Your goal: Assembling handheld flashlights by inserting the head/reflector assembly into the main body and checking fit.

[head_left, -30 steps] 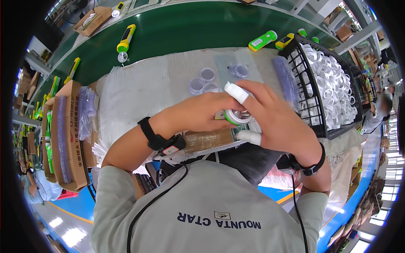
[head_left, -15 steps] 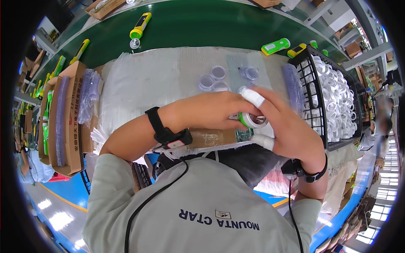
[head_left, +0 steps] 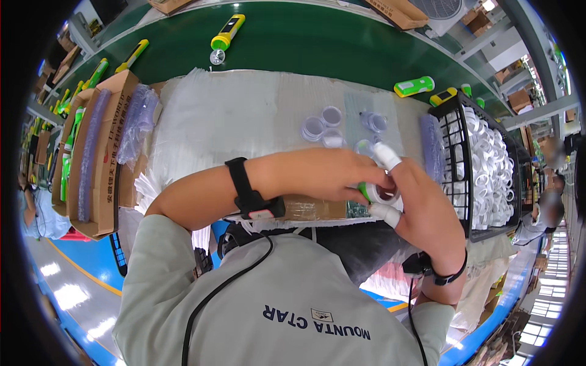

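A green flashlight with a white ring at its head (head_left: 384,196) is between my hands, above the near edge of the work surface. My left hand (head_left: 345,174) is closed round its green body, most of which the fingers hide. Curled about the ring end is my right hand (head_left: 421,189), with white tape on its thumb and a finger. Just beyond the hands stand several clear round cups (head_left: 313,129). A group of clear, thin-rimmed round parts (head_left: 373,123) lies to their right.
At right stands a black crate (head_left: 467,183) full of white rings (head_left: 485,165). Bubble wrap (head_left: 432,146) lies beside it. A cardboard box (head_left: 113,158) with flashlights is at left. Across the far green belt (head_left: 317,43) lie a yellow flashlight (head_left: 228,33) and a green one (head_left: 415,86).
The whole view has shifted slightly with my head. Both hands stay on the flashlight, and my right fingers have moved a little around its ring end.
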Tool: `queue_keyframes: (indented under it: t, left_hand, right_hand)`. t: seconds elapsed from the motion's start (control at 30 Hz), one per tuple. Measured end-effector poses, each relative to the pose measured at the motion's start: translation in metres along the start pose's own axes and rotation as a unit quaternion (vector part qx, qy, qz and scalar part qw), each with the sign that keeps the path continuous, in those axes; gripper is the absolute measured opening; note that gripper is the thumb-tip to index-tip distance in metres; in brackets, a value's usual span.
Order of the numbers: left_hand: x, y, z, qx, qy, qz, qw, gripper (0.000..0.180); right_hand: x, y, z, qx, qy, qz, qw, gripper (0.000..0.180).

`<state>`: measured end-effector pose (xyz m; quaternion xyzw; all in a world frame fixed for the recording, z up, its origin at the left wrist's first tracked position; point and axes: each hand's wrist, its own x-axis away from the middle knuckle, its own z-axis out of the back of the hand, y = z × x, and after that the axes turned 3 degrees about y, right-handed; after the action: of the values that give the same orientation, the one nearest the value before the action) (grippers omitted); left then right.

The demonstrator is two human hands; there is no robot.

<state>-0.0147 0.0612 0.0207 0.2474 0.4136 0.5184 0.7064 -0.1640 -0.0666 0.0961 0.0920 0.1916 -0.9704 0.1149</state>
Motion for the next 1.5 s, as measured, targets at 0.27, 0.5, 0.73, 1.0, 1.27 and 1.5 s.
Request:
queue_keyframes:
  t: [0.27,0.5,0.73,1.0,1.27,1.5]
  left_hand:
    - [0.001,-0.004,-0.007,0.008,0.04,-0.016,0.999,0.038]
    - [-0.005,0.003,-0.023,0.018,0.115,0.064,0.991,0.067]
    - [-0.008,0.027,-0.021,0.212,-0.051,0.194,0.956,0.059]
    - [-0.022,0.042,-0.044,0.452,-0.192,0.219,0.843,0.043]
    - [-0.023,0.047,-0.043,-0.21,0.078,0.23,0.947,0.047]
    - [-0.013,0.048,-0.02,-0.132,0.028,0.178,0.975,0.059]
  right_hand:
    - [0.008,-0.003,-0.016,0.016,0.023,-0.105,0.994,0.077]
    - [0.02,0.038,-0.046,-0.166,0.141,-0.073,0.973,0.078]
    - [0.028,0.029,-0.044,-0.533,0.359,0.004,0.766,0.09]
    - [0.039,0.028,-0.021,-0.524,0.309,0.091,0.788,0.061]
    - [0.039,0.039,-0.05,-0.506,0.452,-0.044,0.733,0.074]
    - [0.042,0.047,-0.065,-0.575,0.481,0.028,0.661,0.093]
